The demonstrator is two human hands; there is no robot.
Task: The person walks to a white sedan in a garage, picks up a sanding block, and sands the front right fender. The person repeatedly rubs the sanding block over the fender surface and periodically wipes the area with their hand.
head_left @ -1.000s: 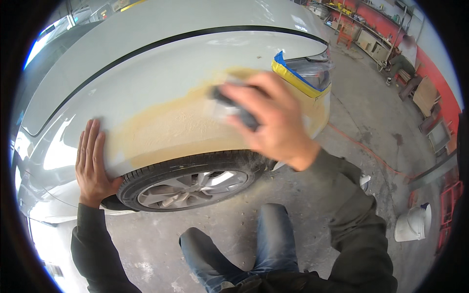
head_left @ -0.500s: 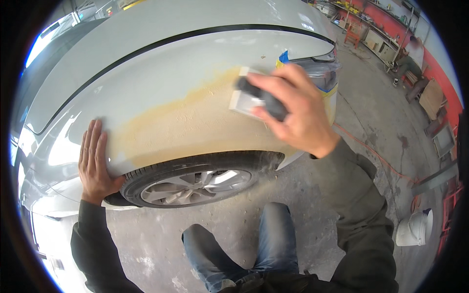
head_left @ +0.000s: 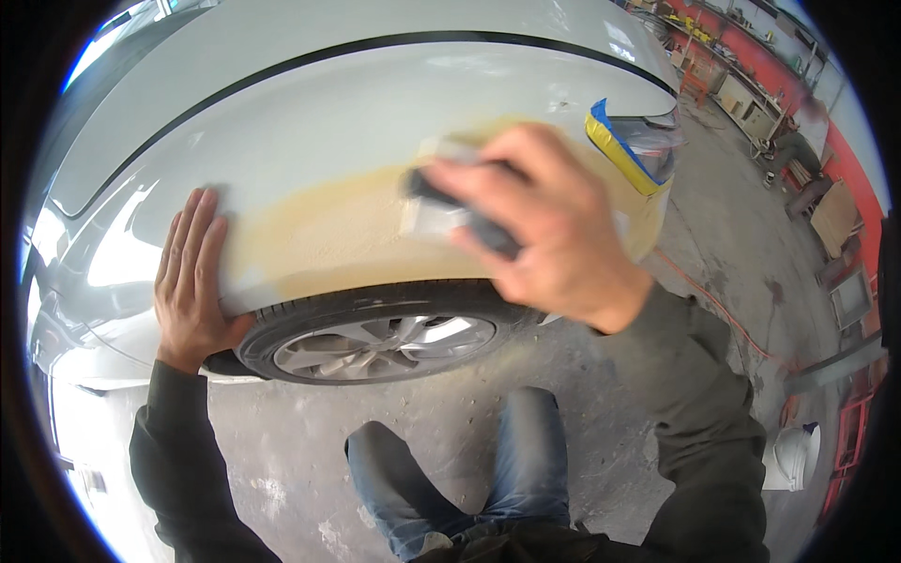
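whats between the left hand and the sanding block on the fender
Only the tan filler patch on the fender lies between the left hand and sanding block, in the head view.

The car fender (head_left: 357, 141) fills the far side, with the wheel (head_left: 385, 340) tucked under it. The left hand (head_left: 192, 281) lies flat on the panel, just left of the wheel. The right hand (head_left: 540, 235) presses a sanding block (head_left: 446, 202) onto the filler patch (head_left: 319, 235), above the wheel. The masked headlight (head_left: 638, 145) sits right of that hand. The knee (head_left: 450, 469) rests on the floor (head_left: 601, 375), near of the wheel.
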